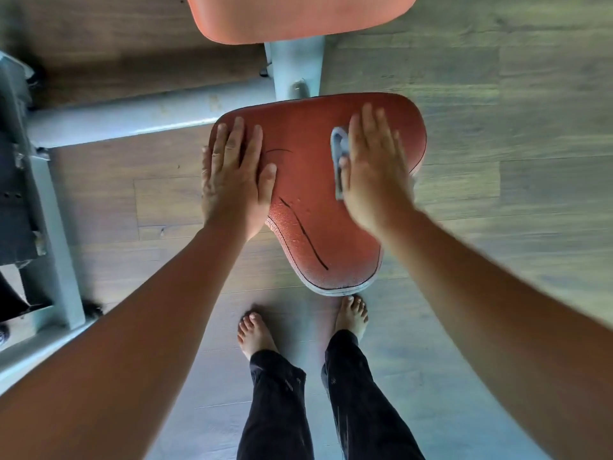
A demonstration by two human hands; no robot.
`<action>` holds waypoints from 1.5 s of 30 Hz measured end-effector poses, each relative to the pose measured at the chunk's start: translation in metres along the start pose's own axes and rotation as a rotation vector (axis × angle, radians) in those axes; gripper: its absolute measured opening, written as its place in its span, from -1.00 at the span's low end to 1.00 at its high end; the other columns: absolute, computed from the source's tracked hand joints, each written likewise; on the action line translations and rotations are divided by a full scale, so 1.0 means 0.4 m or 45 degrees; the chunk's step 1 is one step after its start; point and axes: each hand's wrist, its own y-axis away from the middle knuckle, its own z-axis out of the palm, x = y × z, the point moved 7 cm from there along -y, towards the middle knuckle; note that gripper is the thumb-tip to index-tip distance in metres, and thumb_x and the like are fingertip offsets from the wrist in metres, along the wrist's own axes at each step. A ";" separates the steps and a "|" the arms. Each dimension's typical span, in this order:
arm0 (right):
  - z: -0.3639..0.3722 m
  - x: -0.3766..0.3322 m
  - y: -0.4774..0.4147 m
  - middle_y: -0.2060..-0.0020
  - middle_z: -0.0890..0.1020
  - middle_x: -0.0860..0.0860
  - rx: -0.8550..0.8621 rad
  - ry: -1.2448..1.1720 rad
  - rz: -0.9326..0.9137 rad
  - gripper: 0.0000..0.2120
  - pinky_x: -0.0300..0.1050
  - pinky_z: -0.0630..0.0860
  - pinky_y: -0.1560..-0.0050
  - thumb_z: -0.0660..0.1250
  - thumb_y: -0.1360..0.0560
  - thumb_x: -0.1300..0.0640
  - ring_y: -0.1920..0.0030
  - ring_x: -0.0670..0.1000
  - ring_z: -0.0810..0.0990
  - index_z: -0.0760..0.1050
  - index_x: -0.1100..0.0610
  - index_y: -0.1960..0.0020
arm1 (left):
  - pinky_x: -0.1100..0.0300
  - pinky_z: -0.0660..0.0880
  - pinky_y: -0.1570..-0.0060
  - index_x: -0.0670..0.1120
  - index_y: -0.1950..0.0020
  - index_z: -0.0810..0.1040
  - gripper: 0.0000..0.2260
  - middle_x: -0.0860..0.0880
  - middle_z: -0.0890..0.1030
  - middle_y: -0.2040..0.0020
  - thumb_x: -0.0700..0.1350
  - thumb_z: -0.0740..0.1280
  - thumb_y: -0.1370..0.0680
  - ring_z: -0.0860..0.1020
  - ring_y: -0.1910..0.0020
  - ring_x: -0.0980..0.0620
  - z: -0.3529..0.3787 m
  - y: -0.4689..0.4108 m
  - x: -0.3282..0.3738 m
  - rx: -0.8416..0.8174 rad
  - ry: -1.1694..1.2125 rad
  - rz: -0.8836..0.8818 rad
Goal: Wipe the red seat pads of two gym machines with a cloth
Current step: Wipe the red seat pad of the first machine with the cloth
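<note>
A red seat pad (308,200) with dark crease lines sits in the middle of the view, narrow end toward me. My left hand (234,174) lies flat on its left edge with straight fingers. My right hand (374,164) presses flat on a pale grey-blue cloth (340,154) on the pad's right half; only the cloth's left edge shows past my palm. A second red pad (298,14), the backrest, fills the top of the view.
The machine's light grey frame (132,119) runs left from under the seat, with a post (295,71) behind it and more frame at the left edge. My bare feet (255,330) stand on wood-look flooring just in front of the seat.
</note>
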 end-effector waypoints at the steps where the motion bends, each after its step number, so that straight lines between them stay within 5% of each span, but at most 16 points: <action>1: 0.007 -0.029 0.087 -0.65 0.04 0.20 -0.005 -0.028 -0.029 -0.41 0.20 0.08 -0.61 0.08 -0.67 0.10 -0.65 0.20 -0.01 0.04 0.25 -0.63 | -0.13 -0.05 -0.61 0.01 -0.66 0.15 -0.45 -0.06 0.08 -0.68 0.15 0.01 -0.69 0.00 -0.66 -0.11 -0.002 0.001 0.001 0.002 0.004 0.002; 5: 0.030 -0.082 0.301 -0.64 0.10 0.17 -0.088 -0.068 -0.177 -0.43 0.18 0.12 -0.60 0.09 -0.67 0.08 -0.65 0.16 0.04 0.11 0.25 -0.63 | -0.10 -0.08 -0.62 0.01 -0.66 0.15 -0.46 -0.06 0.09 -0.68 0.13 0.04 -0.69 -0.01 -0.66 -0.10 -0.006 0.002 0.003 -0.006 0.025 -0.016; 14: -0.001 -0.012 -0.101 -0.66 -0.02 0.16 -0.028 0.022 0.040 -0.40 0.21 0.05 -0.61 0.01 -0.66 0.09 -0.65 0.22 -0.04 -0.04 0.20 -0.65 | -0.08 -0.10 -0.62 0.02 -0.67 0.12 -0.44 -0.04 0.06 -0.69 0.16 0.00 -0.69 -0.03 -0.67 -0.09 0.001 0.000 0.001 -0.035 -0.024 -0.019; 20: 0.032 -0.143 0.157 -0.64 0.15 0.09 -0.113 0.081 -0.395 -0.39 0.24 0.17 -0.57 0.02 -0.60 0.01 -0.63 0.23 0.08 0.14 0.14 -0.63 | -0.06 -0.08 -0.62 0.04 -0.68 0.08 -0.43 0.01 0.01 -0.69 0.17 0.06 -0.69 -0.07 -0.67 -0.03 -0.017 0.011 -0.034 -0.085 0.047 -0.038; 29: 0.050 -0.281 -0.233 -0.66 0.03 0.12 -0.160 0.145 -0.381 -0.41 0.20 0.05 -0.60 0.00 -0.67 0.07 -0.65 0.21 -0.04 -0.02 0.18 -0.66 | -0.11 -0.03 -0.61 0.03 -0.68 0.01 -0.41 0.03 -0.04 -0.69 0.20 0.03 -0.69 -0.10 -0.67 -0.03 -0.010 0.087 -0.140 -0.072 0.109 -0.196; 36: 0.053 -0.247 0.068 -0.64 0.16 0.08 -0.119 0.136 -0.736 -0.45 0.17 0.14 -0.60 0.08 -0.67 0.05 -0.64 0.15 0.07 0.13 0.14 -0.63 | -0.08 0.02 -0.61 0.02 -0.69 -0.03 -0.40 0.03 0.02 -0.69 0.23 -0.03 -0.69 -0.05 -0.67 -0.02 0.010 0.101 -0.144 -0.065 0.174 -0.195; 42: 0.066 -0.345 -0.248 -0.63 0.16 0.09 -0.135 0.102 -0.453 -0.45 0.22 0.15 -0.57 -0.01 -0.68 0.05 -0.64 0.19 0.08 0.08 0.15 -0.64 | 0.01 0.02 -0.61 -0.05 -0.68 0.00 -0.37 0.01 0.04 -0.69 0.22 0.02 -0.69 -0.03 -0.66 0.02 0.010 0.098 -0.150 -0.060 0.222 -0.163; 45: 0.065 -0.367 -0.200 -0.64 0.14 0.09 -0.112 0.114 -0.536 -0.45 0.19 0.11 -0.59 0.02 -0.68 0.04 -0.64 0.17 0.05 0.08 0.14 -0.64 | 0.00 0.02 -0.61 -0.03 -0.68 -0.04 -0.36 0.03 0.01 -0.69 0.25 0.00 -0.69 -0.05 -0.66 0.04 0.011 0.103 -0.157 -0.090 0.223 -0.142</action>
